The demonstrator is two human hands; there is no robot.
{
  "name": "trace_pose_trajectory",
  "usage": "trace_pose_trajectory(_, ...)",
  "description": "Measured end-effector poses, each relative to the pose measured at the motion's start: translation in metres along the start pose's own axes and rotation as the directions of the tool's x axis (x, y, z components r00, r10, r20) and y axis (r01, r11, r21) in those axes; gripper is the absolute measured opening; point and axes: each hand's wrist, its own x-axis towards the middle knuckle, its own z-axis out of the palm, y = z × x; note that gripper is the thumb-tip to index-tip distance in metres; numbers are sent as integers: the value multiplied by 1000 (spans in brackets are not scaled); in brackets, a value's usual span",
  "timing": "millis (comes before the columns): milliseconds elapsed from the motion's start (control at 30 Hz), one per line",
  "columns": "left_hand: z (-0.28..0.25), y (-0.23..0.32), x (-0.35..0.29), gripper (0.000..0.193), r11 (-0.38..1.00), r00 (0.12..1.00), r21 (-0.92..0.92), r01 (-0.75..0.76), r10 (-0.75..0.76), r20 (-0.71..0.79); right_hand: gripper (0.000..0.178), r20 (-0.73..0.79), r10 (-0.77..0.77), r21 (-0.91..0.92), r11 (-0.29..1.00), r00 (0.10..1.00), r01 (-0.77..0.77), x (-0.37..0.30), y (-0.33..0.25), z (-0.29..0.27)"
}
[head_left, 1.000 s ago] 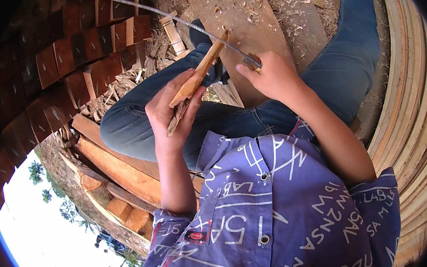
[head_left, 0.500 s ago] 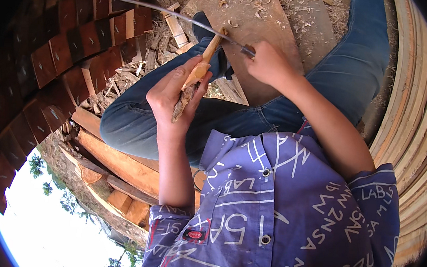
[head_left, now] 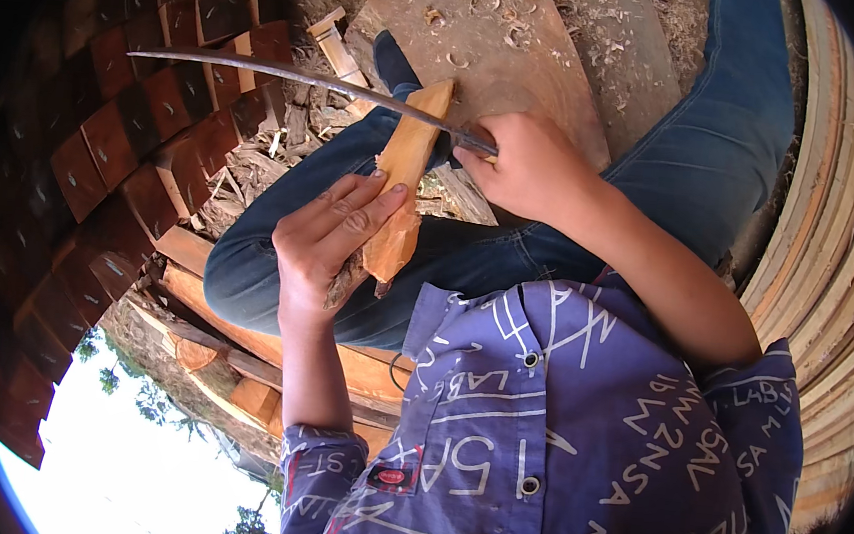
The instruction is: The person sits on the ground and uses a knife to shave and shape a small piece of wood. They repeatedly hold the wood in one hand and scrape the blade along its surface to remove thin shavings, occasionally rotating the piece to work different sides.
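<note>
My left hand [head_left: 329, 234] grips the lower part of a pale carved piece of wood [head_left: 409, 155], fingers laid over its flat face. Rough bark shows at the wood's lower end, beside my palm. In my right hand [head_left: 530, 165] is the handle of a long, slightly curved knife [head_left: 311, 78], fingers wrapped round it. Its thin blade points far to the left and crosses the upper part of the wood. Whether the edge bites into the wood I cannot tell.
A wide plank [head_left: 504, 52] with curled shavings lies beyond my hands, between my jeans-clad legs [head_left: 699, 118]. Stacked brown wooden blocks [head_left: 117, 132] rise at the left, with logs [head_left: 214, 295] below them. Long pale slats [head_left: 830, 249] curve along the right.
The wood has turned, so its broad flat face now shows, and my left fingers lie across it. The knife has shifted left and slightly nearer, with my right hand.
</note>
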Motion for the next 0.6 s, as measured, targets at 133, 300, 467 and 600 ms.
trace_pose_trajectory(133,-11,10,-7,44,998,998,22,-54,53,36,18,39,-45,-62,997,998,47,-23,-7,14)
trace_pose_trajectory(300,-13,9,-7,38,988,986,47,-149,145,79,17,44,83,-72,994,996,-80,-27,14,18)
trace_pose_trajectory(467,-16,11,0,35,986,988,85,-147,141,69,17,48,66,-86,994,997,-62,-36,-1,10)
trace_pose_trajectory(600,-19,10,4,34,985,988,81,-151,148,52,18,12,52,-24,998,999,-52,-39,-2,14)
